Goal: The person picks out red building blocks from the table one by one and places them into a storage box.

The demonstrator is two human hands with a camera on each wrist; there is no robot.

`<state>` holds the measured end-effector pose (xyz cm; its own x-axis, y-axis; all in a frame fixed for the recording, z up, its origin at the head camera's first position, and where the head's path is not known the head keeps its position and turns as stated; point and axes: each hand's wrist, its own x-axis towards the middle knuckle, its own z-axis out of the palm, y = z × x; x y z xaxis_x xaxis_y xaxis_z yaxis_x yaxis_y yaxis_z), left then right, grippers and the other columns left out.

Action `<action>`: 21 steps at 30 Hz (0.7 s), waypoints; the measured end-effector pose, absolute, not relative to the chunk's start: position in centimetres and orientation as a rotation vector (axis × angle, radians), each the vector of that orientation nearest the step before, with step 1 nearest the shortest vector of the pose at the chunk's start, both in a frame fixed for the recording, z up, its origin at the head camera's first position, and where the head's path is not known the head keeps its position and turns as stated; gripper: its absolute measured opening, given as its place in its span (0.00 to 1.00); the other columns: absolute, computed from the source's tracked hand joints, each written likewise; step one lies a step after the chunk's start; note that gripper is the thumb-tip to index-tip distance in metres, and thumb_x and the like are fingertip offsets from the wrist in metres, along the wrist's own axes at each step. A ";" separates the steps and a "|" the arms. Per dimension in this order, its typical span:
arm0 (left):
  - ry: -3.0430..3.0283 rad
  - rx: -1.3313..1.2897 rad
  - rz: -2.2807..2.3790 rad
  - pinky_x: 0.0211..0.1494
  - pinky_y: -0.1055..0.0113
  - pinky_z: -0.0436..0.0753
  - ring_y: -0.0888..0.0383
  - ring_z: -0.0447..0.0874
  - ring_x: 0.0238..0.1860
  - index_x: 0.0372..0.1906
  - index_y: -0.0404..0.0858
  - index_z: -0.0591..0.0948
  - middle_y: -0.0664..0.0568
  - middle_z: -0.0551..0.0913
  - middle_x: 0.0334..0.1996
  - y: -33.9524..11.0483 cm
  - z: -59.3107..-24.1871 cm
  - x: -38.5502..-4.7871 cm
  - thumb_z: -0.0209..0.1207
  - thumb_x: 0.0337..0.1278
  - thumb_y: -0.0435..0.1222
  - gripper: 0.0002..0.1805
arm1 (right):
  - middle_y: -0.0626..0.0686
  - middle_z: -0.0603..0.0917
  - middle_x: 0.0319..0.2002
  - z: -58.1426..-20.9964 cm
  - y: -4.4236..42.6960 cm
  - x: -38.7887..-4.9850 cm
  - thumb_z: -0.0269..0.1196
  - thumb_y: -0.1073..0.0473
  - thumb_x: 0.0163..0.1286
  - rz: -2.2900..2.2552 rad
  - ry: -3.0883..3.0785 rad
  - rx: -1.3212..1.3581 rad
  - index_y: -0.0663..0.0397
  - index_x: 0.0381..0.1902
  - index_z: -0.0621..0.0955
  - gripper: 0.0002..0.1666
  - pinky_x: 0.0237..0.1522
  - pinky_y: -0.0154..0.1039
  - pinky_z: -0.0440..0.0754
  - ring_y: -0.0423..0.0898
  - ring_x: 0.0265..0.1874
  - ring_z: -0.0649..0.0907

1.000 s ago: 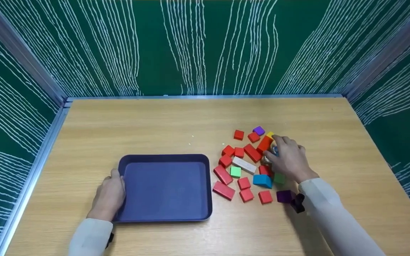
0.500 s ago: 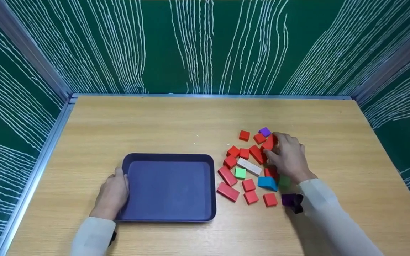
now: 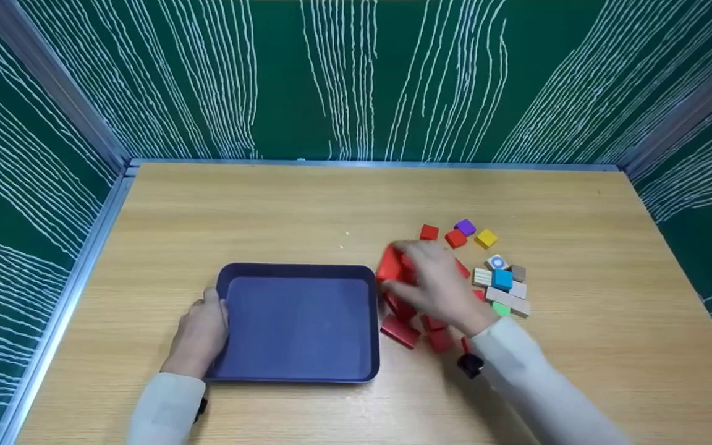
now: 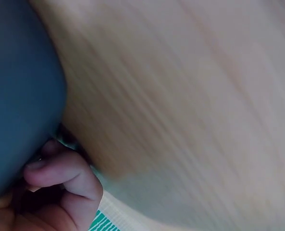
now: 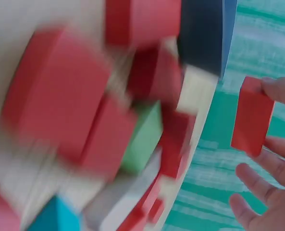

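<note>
Fingers (image 5: 277, 166) of right hand (image 3: 433, 281) pinching red block (image 5: 252, 118), palm down over other blocks (image 3: 400, 332), left hand (image 3: 198, 330) gripping tray (image 3: 297, 327)

tray (image 3: 297, 327): smooth matt plastic | red block (image 5: 252, 120): smooth, matt | table (image 3: 269, 210): wood-grained

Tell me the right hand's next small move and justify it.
Probably move the held red block over the tray: the right hand pinches it near the tray's right rim, while the left hand grips the opposite side.
</note>
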<state>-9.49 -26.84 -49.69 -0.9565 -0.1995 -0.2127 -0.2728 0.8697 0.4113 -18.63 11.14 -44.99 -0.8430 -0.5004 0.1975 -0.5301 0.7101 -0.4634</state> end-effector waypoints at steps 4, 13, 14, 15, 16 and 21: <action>2.875 -0.370 0.672 0.37 0.43 0.80 0.34 0.82 0.39 0.54 0.27 0.65 0.31 0.76 0.39 -26.8 -49.8 -9.5 0.39 0.80 0.36 0.15 | 0.50 0.78 0.61 -45.3 9.1 -17.8 0.73 0.41 0.62 0.806 -2.869 0.950 0.50 0.69 0.73 0.42 0.49 0.44 0.79 0.47 0.55 0.73; 2.898 -0.373 0.678 0.39 0.43 0.80 0.33 0.82 0.39 0.54 0.26 0.66 0.32 0.77 0.38 -26.7 -50.0 -9.6 0.39 0.80 0.36 0.15 | 0.50 0.80 0.60 -47.8 7.3 -17.5 0.74 0.40 0.60 0.693 -2.922 1.026 0.52 0.68 0.74 0.43 0.58 0.48 0.72 0.50 0.57 0.72; 2.898 -0.380 0.679 0.39 0.43 0.80 0.33 0.82 0.40 0.54 0.26 0.66 0.32 0.77 0.39 -26.8 -50.0 -9.6 0.39 0.80 0.36 0.15 | 0.50 0.80 0.59 -48.1 7.2 -17.5 0.74 0.40 0.60 0.672 -2.926 1.033 0.52 0.68 0.74 0.43 0.58 0.49 0.70 0.50 0.57 0.72; 2.898 -0.386 0.677 0.40 0.42 0.80 0.32 0.82 0.40 0.55 0.26 0.66 0.32 0.78 0.39 -26.8 -50.0 -9.6 0.39 0.80 0.36 0.16 | 0.51 0.81 0.59 -48.4 7.2 -17.4 0.74 0.40 0.60 0.654 -2.931 1.038 0.52 0.68 0.74 0.43 0.59 0.51 0.69 0.51 0.58 0.72; 2.900 -0.389 0.674 0.40 0.42 0.80 0.32 0.82 0.40 0.55 0.26 0.66 0.32 0.78 0.39 -26.8 -50.0 -9.6 0.39 0.80 0.36 0.16 | 0.51 0.81 0.58 -48.6 7.1 -17.4 0.73 0.39 0.60 0.638 -2.938 1.040 0.51 0.68 0.74 0.43 0.59 0.52 0.68 0.52 0.58 0.72; 2.945 -0.358 0.653 0.37 0.44 0.81 0.33 0.83 0.37 0.54 0.26 0.67 0.32 0.78 0.37 -26.9 -50.0 -9.4 0.40 0.79 0.35 0.15 | 0.52 0.82 0.58 -49.4 6.8 -17.3 0.73 0.40 0.61 0.646 -2.939 1.048 0.52 0.67 0.74 0.42 0.61 0.56 0.64 0.53 0.58 0.72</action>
<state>-9.38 -26.92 -50.00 -0.9669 -0.2056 -0.1510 -0.2501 0.8803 0.4032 -17.31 6.76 -49.42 -0.7826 -0.6157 0.0917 -0.5974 0.7015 -0.3886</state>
